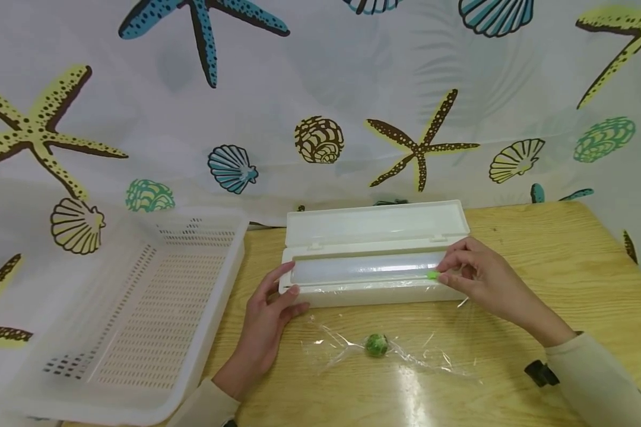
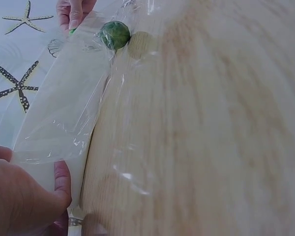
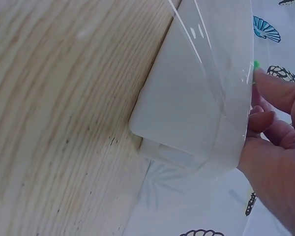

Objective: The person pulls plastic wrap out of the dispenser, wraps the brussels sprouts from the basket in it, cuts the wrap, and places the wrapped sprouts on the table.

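Note:
A white cling film dispenser box (image 1: 374, 296) lies lengthwise on the table with its lid (image 1: 376, 224) raised and a film roll (image 1: 352, 268) inside. My left hand (image 1: 269, 317) grips the box's left end, thumb on the front side. At the right end, my right hand (image 1: 483, 279) pinches a small green slider (image 1: 432, 275) on the front rim. Clear film (image 1: 432, 357) stretches from the box over its front edge onto the table. On or under this film sits a small round green vegetable (image 1: 376, 345), like a Brussels sprout; which of the two I cannot tell.
A white perforated plastic basket (image 1: 160, 320) stands to the left, close to my left forearm. Behind the wooden table (image 1: 555, 267) hangs a white cloth (image 1: 278, 89) printed with starfish and shells. A dark strap (image 1: 541, 373) sticks out by my right sleeve.

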A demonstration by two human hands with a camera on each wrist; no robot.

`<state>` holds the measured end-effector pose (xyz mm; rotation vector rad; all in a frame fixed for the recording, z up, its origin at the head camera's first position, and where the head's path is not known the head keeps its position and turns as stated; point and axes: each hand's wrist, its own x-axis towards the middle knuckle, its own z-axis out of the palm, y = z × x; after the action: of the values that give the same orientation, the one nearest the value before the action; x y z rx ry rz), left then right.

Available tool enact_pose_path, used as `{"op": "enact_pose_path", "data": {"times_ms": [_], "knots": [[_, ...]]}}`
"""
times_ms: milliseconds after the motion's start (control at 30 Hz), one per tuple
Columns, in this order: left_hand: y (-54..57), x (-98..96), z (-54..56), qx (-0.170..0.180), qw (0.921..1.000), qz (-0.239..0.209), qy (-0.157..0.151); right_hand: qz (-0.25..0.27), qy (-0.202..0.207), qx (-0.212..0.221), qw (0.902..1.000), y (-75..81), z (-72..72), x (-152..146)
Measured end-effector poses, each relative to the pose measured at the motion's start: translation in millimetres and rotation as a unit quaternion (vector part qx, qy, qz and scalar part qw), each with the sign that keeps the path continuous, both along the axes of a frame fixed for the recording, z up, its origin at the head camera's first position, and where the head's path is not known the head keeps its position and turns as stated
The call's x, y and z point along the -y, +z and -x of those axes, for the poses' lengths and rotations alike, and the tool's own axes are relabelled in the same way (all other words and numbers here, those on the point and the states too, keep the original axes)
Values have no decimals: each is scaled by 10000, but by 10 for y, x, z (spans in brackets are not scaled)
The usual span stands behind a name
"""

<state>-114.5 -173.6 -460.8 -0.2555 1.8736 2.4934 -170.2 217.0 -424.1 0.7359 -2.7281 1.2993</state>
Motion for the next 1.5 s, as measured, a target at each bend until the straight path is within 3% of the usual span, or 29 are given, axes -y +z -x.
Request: {"op": "enact_pose_path", "data": {"times_ms": [767,1033,1267,1500], "knots": [[12,-5,-5,10,10000,-23,25,21,64,-212,9998,-9,7,-68],[15,-7,2,41,10000,-6,-6,-117,3,-127,9999,34,-6,-121],[3,-3,6,12,10000,-42,-34,-52,-90,197,9998,26,-3,-193],[1,11,4,-7,10000,-66,-23,-45,-89,152,9998,32,0,-228]]}}
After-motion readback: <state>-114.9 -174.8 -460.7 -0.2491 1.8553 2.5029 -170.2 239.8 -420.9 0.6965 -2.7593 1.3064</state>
